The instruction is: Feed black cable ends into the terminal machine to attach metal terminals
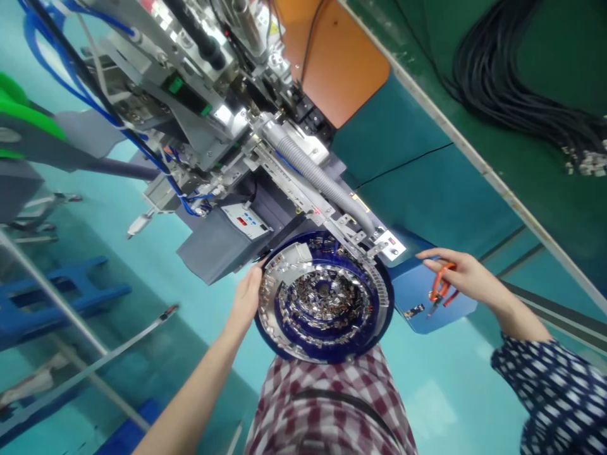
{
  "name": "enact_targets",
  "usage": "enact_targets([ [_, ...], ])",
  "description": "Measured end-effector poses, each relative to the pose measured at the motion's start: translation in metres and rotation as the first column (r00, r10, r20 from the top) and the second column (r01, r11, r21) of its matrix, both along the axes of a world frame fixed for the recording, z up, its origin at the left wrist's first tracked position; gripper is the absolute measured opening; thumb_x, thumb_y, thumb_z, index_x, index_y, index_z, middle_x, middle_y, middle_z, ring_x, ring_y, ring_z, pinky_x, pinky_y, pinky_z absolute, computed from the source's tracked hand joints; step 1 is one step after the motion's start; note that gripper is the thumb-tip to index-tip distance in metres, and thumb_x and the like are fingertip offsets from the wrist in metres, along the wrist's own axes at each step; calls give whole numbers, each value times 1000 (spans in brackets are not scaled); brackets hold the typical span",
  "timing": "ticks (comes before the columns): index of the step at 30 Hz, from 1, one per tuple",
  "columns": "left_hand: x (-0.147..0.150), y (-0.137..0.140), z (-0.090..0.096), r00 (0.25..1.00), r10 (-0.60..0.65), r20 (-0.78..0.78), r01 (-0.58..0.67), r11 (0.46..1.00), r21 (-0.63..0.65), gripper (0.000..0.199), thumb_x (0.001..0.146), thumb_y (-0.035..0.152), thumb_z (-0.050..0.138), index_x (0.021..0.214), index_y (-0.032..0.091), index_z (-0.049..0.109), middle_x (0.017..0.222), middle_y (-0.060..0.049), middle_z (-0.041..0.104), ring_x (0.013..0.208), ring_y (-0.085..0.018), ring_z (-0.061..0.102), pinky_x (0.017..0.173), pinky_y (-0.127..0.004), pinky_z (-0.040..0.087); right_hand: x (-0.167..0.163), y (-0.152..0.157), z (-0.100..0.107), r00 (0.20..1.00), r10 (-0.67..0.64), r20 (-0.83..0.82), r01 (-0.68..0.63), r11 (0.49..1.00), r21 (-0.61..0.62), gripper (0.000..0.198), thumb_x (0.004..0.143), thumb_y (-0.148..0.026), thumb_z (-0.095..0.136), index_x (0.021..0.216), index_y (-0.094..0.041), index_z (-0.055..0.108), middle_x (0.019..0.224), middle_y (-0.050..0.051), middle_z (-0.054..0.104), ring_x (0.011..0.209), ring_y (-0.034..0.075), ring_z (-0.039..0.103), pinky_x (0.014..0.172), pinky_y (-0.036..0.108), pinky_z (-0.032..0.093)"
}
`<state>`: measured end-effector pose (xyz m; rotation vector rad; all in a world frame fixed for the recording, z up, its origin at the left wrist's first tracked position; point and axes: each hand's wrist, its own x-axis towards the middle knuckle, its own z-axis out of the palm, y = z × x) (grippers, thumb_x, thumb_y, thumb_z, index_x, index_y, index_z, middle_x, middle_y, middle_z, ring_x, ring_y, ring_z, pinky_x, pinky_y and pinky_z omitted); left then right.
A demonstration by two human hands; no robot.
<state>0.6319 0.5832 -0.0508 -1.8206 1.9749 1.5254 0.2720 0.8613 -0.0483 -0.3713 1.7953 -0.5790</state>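
Note:
A round dark-blue vibratory feeder bowl (327, 351) holds many small shiny metal parts (325, 294), which also lie along its spiral track. My left hand (246, 296) rests against the bowl's left outer rim, fingers stretched out; some fingertips are hidden at the edge. To the right of the bowl, my right hand (467, 276) holds orange-handled pliers (442, 282), jaws pointing down, with the index finger extended. Below them is a blue panel (427, 319) with a small dark-and-gold piece (415, 310) on it.
A machine (203, 95) with hoses and cables stands behind the bowl. A grey control box (227, 240) sits at the bowl's upper left. Black cables (502, 69) lie on the green table (559, 208) at right. A blue stool (61, 294) stands on the left.

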Motion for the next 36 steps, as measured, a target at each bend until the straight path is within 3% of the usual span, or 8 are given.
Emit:
enact_targets([
  [5,12,21,11,992,64,106,-53,993,-107,62,94,64,35,130,20,60,138,-9,58,132,-28,48,118,-44,29,-24,-13,-49,896,341,-282,-326,940,102,30,86,-41,57,104,-23,72,64,2,68,54,17,62,51,26,44],
  [9,25,54,23,977,120,178,-83,975,-207,61,97,61,28,129,19,58,137,-11,57,129,-27,48,116,-42,28,-33,-21,-51,793,454,-407,-500,866,-7,29,91,-42,49,99,-29,74,82,2,75,70,19,67,59,26,44],
  [14,27,88,21,937,257,236,-201,950,-237,60,93,67,29,100,17,62,107,-10,64,105,-27,55,104,-45,39,-48,8,-24,870,339,-359,-373,927,-28,30,88,-31,49,107,-26,72,81,1,75,57,17,66,51,25,45],
  [18,23,95,16,910,332,247,-259,922,-287,61,92,69,26,88,18,58,96,-9,62,94,-26,55,96,-47,42,-52,17,-16,920,329,-213,-337,942,1,29,87,-43,56,100,-24,74,66,0,72,49,17,64,46,26,48],
  [22,22,94,14,907,347,239,-267,912,-310,60,92,69,27,89,18,60,96,-8,63,93,-24,55,93,-42,43,-44,11,-1,964,110,243,-70,983,-169,37,87,-52,60,104,-21,72,95,7,77,81,24,74,67,31,62],
  [25,22,95,12,897,377,230,-293,898,-328,60,92,69,27,86,19,58,93,-6,62,88,-23,55,88,-39,45,-32,8,25,942,114,317,-10,950,-313,30,87,-46,65,107,-25,73,115,7,73,100,26,71,82,35,62],
  [30,20,98,11,902,393,179,-323,888,-327,58,93,69,28,84,19,56,94,-6,61,89,-22,53,84,-36,44,11,-17,62,953,36,-302,-227,747,-625,18,88,-27,67,105,-27,74,111,5,72,100,23,70,86,35,60],
  [36,21,96,13,927,352,125,-306,907,-290,61,92,71,29,94,19,60,102,-8,64,96,-24,57,89,-38,45,58,-66,59,732,79,-677,-558,640,-529,21,94,-16,56,111,-22,67,107,6,73,98,20,70,90,34,58],
])
